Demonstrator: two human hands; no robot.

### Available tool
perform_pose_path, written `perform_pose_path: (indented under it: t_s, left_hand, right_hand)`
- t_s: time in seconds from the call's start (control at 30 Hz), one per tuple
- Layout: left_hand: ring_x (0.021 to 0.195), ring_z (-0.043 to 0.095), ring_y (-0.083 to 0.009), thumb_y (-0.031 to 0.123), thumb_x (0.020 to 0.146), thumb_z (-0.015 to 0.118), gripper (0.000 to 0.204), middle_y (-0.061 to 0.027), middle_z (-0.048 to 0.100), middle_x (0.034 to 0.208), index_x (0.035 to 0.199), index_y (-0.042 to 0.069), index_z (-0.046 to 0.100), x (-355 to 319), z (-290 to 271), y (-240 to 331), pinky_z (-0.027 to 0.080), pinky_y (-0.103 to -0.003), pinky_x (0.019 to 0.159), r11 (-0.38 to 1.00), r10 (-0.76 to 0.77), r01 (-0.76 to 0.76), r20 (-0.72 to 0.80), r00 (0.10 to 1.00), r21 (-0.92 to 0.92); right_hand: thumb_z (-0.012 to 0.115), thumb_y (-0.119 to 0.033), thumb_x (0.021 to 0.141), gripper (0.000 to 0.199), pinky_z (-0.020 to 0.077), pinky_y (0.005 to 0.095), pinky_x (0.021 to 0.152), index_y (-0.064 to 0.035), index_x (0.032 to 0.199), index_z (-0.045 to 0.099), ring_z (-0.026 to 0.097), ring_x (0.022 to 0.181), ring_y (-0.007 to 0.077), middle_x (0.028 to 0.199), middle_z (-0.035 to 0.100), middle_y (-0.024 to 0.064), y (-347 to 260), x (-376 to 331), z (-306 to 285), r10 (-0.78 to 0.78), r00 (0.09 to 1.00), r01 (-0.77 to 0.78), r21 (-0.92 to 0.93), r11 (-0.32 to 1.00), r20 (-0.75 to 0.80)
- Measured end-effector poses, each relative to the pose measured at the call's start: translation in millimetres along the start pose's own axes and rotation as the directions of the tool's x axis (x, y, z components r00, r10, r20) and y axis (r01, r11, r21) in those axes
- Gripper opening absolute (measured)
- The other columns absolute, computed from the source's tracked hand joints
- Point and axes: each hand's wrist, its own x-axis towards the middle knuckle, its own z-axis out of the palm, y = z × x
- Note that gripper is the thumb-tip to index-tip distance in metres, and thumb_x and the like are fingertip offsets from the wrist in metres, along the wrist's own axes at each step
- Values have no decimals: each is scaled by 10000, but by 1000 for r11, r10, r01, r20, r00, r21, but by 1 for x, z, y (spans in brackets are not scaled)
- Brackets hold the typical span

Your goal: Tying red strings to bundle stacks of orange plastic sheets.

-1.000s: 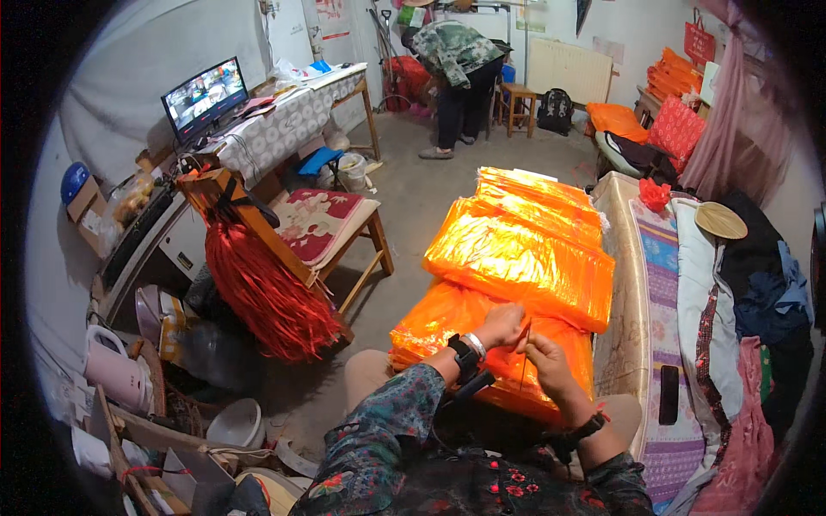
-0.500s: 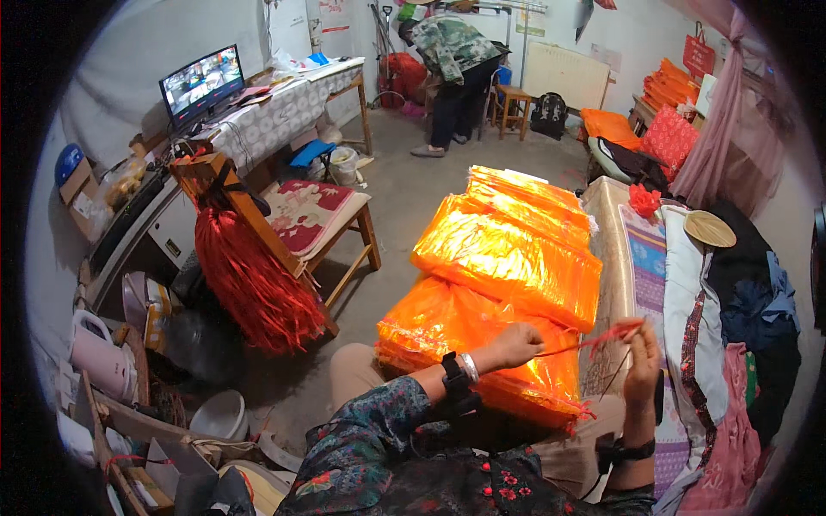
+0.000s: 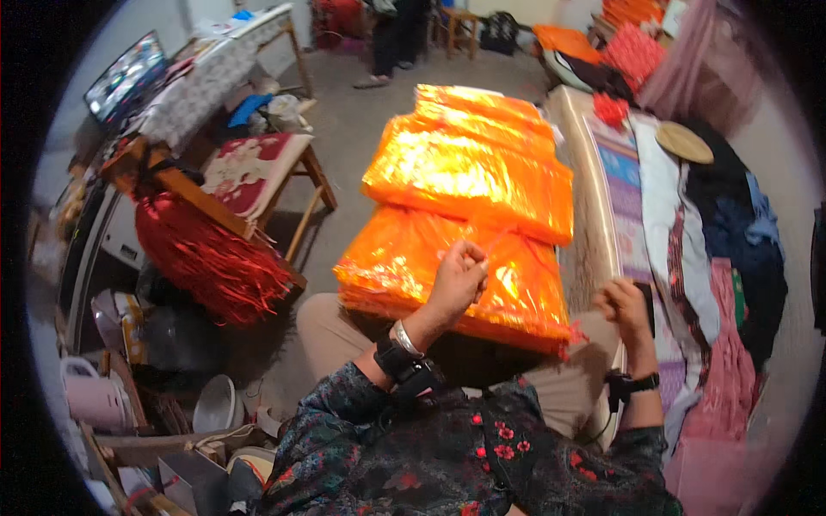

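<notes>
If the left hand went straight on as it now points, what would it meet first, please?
The left hand would probably meet the middle orange bundle first, though the hand's height is hard to judge.

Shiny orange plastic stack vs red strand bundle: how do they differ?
The shiny orange plastic stack is glossy and sheet-like; the red strand bundle is stringy. The stack lies in flat layers; the bundle hangs from a brown wooden bar. Both gather many thin pieces.

Right hand (image 3: 625, 308) blurred, grip unreadable; dark thing (image 3: 649, 299) behind it, probably a phone, partly covered. Left hand (image 3: 462, 279): anything pinched there too small to tell. Beyond it, co-worker (image 3: 398, 41) cut off by top edge. Screen (image 3: 126, 76) far left of both hands smeared.
</notes>
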Motion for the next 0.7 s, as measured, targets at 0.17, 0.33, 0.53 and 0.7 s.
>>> perform_pose_path:
  t_s: [0.17, 0.33, 0.53, 0.7]
  left_hand:
    - [447, 442, -81, 50, 852, 494, 121, -21, 479, 591, 921, 54, 395, -17, 10, -9, 355, -222, 390, 987, -32, 3, 174, 984, 162]
    - [444, 502, -134, 173, 927, 440, 95, -61, 526, 636, 966, 89, 415, -51, -26, -10, 444, -233, 465, 935, -352, 337, 176, 919, 109]
    - [834, 584, -203, 363, 962, 346, 319, -85, 583, 950, 1075, 86, 457, -48, -34, 1, 485, -346, 712, 796, -293, 468, 432, 853, -384]
    - [630, 483, -158, 320, 939, 433, 264, -42, 510, 724, 971, 67, 503, -17, -17, 17, 439, -302, 631, 810, -126, 318, 383, 915, -492]
  right_hand:
    - [470, -222, 921, 200, 341, 180, 436, -55, 903, 580, 450, 494, 51, 642, 542, 16, -33, -6, 146, 134, 874, -237, 169, 957, 467]
    - [511, -226, 906, 177, 337, 178, 454, -54, 917, 551, 427, 491, 56, 727, 590, 23, -42, 17, 195, -49, 930, -90, 354, 931, 365]
    - [444, -183, 929, 188, 360, 189, 441, -51, 851, 554, 452, 476, 63, 698, 584, 12, -35, -15, 207, 60, 702, -156, 70, 985, 710]
    - [438, -189, 936, 180, 402, 187, 550, -65, 872, 552, 488, 646, 45, 745, 556, -24, -24, -35, 205, 176, 606, -111, -136, 984, 776]
